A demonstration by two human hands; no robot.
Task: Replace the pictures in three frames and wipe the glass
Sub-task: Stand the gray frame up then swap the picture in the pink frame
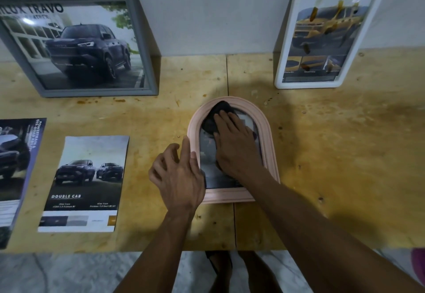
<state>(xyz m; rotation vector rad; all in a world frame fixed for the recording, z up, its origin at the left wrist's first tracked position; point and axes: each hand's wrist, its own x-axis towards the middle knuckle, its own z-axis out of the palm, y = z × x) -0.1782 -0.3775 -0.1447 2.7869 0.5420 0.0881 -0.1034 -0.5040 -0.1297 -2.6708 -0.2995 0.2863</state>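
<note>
A pink arched frame [269,145] lies flat on the wooden table [345,154], glass side up. My right hand [234,145] presses a dark cloth [218,113] flat against the glass near the arch. My left hand [179,175] rests on the frame's left edge, thumb along the rim and fingers bent on the table beside it. A grey square frame [138,40] with a dark pickup picture leans on the wall at the back left. A white rounded frame [358,40] with a yellow vehicle picture leans at the back right.
A loose print marked "DOUBLE CAB" [85,182] lies on the table's left. Another printed sheet [16,166] sits at the far left edge. The table's front edge runs just below my forearms, with tiled floor and my feet beneath.
</note>
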